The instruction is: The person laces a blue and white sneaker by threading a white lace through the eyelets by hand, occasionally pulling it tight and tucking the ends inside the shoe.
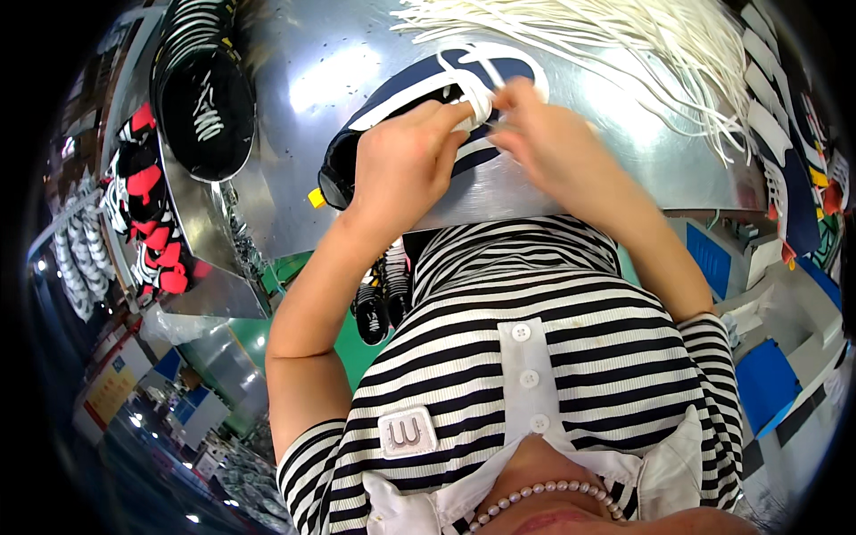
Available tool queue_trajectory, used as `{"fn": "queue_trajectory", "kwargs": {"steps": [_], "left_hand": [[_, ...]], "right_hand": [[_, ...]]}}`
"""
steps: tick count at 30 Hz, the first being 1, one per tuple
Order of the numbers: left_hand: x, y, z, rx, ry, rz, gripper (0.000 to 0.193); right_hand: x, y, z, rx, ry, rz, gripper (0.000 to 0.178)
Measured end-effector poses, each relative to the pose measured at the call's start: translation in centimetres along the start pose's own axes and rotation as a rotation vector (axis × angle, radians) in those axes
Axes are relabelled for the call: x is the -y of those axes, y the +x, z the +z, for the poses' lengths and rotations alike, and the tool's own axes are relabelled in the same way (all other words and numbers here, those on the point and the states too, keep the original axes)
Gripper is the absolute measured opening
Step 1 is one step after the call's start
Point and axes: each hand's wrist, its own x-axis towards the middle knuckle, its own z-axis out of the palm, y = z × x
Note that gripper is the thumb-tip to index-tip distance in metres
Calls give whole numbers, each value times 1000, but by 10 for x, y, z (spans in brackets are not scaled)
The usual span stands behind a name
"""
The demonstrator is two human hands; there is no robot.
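Observation:
A navy shoe upper (515, 69) with white trim and a black lining lies on the metal table in front of me. White shoelace (489, 71) crosses its front part. My left hand (403, 162) is closed, thumb and fingers pinching the white lacing edge of the upper. Just to its right, my right hand (555, 147) is slightly blurred, with thumb and forefinger pinched together on the lace near the eyelets. The fingers partly hide the lace ends. A small yellow tab (316, 198) sticks out by the heel.
Loose white laces (615, 45) are spread over the far right of the metal table (294, 152). A stack of black shoe uppers (207, 116) stands at the left. More navy and white uppers (785, 169) hang at the right edge. Red and black pieces (147, 192) are piled far left.

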Motion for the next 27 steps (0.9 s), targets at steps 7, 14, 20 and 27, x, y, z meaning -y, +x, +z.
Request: {"fn": "queue_trajectory", "kwargs": {"steps": [7,14,20,27], "left_hand": [[3,-29,-2,-157,210,151,20],[8,-27,-19,-106,14,27,21],[21,-10,-47,467,-842,-701,50],[47,1,-5,168,-667,-586,19]], "right_hand": [[-33,24,-59,-230,570,369,27],[-26,40,-26,-66,485,145,42],[-6,37,-8,-172,485,85,49],[-11,39,-2,-181,652,405,46]]}}
